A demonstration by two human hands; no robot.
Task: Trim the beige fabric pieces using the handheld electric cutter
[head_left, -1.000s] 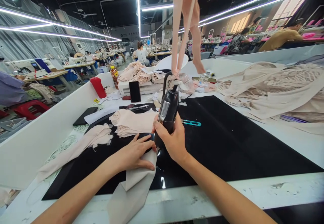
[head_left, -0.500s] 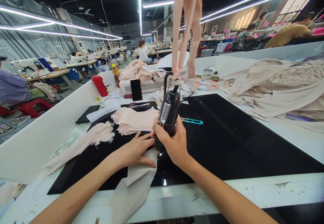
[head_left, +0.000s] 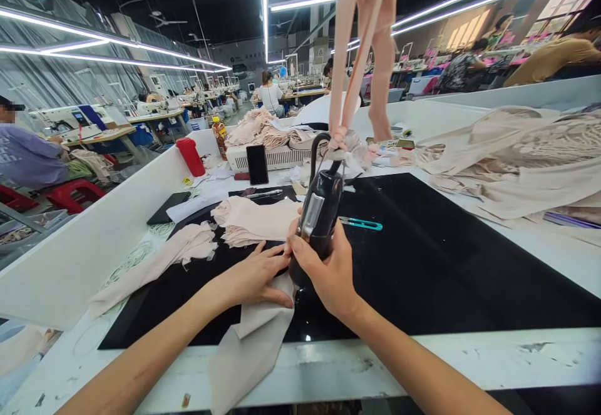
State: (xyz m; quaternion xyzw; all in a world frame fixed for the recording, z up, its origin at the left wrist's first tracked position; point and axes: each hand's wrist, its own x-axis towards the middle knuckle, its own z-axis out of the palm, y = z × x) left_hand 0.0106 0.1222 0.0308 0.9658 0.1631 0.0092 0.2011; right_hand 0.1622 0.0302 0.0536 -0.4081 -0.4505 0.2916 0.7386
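Note:
My right hand (head_left: pixel 328 271) is wrapped round a black hand-held cutting tool (head_left: pixel 319 215) that stands on the black mat (head_left: pixel 446 258) and hangs from beige straps (head_left: pixel 357 52) overhead. My left hand (head_left: pixel 256 277) lies flat, fingers stretched out, pressing a beige fabric strip (head_left: pixel 248 352) against the mat beside the tool's base. The strip runs over the table's front edge. A stack of beige cut pieces (head_left: pixel 256 221) lies just beyond my left hand.
Teal thread snips (head_left: pixel 361 223) lie on the mat right of the tool. A phone (head_left: pixel 257 164) leans on a white basket (head_left: pixel 277 158); a red container (head_left: pixel 191 156) stands at the left wall. Beige fabric (head_left: pixel 516 164) is heaped right. Other people sit at sewing stations behind.
The view has shifted slightly; the tool and both hands sit a little further right in the picture. My hands keep the same hold on tool and strip.

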